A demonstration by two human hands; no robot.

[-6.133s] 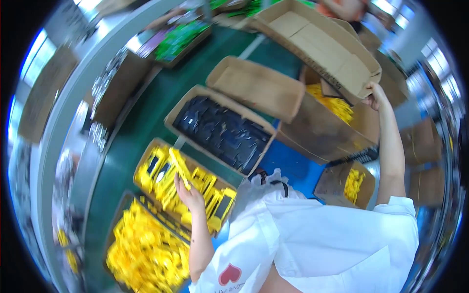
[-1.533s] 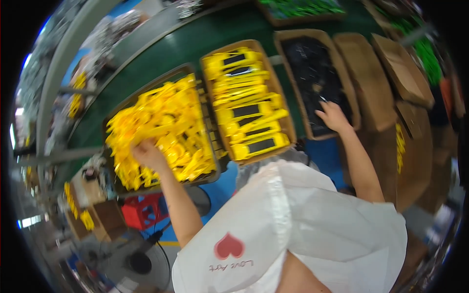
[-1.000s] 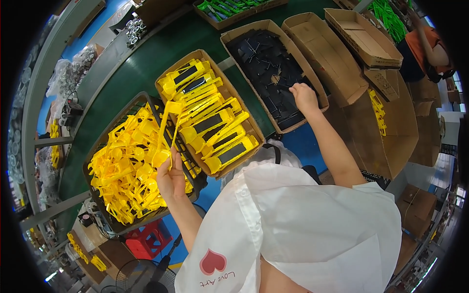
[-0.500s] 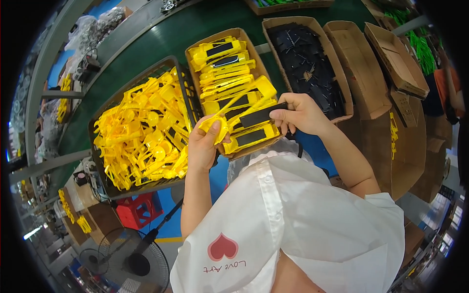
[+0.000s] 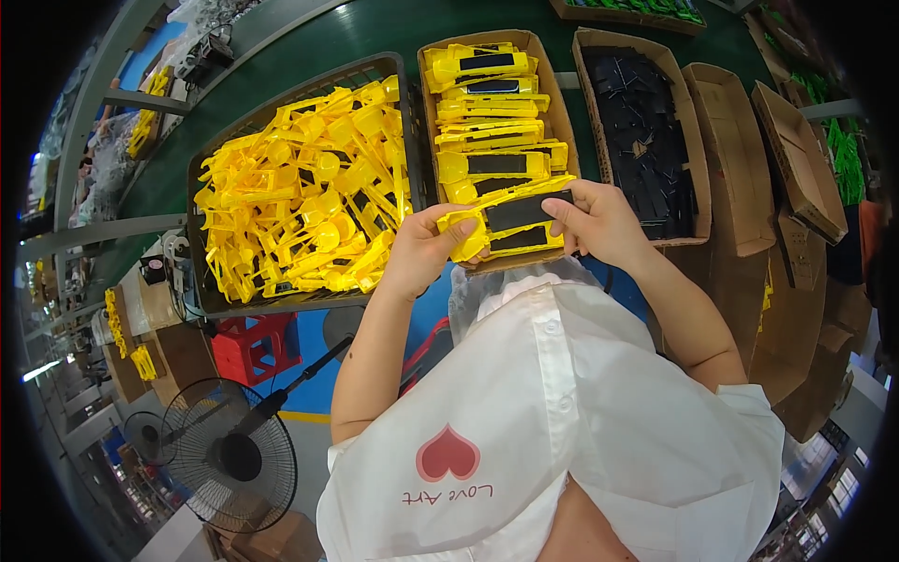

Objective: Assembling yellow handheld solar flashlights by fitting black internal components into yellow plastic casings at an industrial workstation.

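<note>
Holding a yellow piece (image 5: 465, 240) and a dark strip (image 5: 523, 212) together at the centre of the frame, low over the near end of a cardboard box (image 5: 559, 112) on a green table (image 5: 375, 30). Gripping the rounded left end of the yellow piece in the left hand (image 5: 421, 251), with thumb on top and fingertips showing beneath, apparently to steady it. Pinching the right end of the strip in the right hand (image 5: 604, 225), with thumb pressed to the upper face, perhaps to keep it in line with the long yellow body. Closed on opposite ends, leaving the middle of the strip in plain sight; impossible to tell from this angle whether seated or merely resting there. Laid crosswise in the box beneath, a row of panelled yellow pieces (image 5: 492, 131), probably ordered so for close stacking. Heaped loosely at left in a dark basket (image 5: 413, 140), more yellow parts (image 5: 290, 187), seemingly within easy reach of the left hand. Kept right of centre in a second cardboard box (image 5: 695, 159), a pile of dark strips (image 5: 637, 122), conveniently on the right hand's side. Seen at lower left, a fan (image 5: 234, 456) near a red stool (image 5: 251, 348).
</note>
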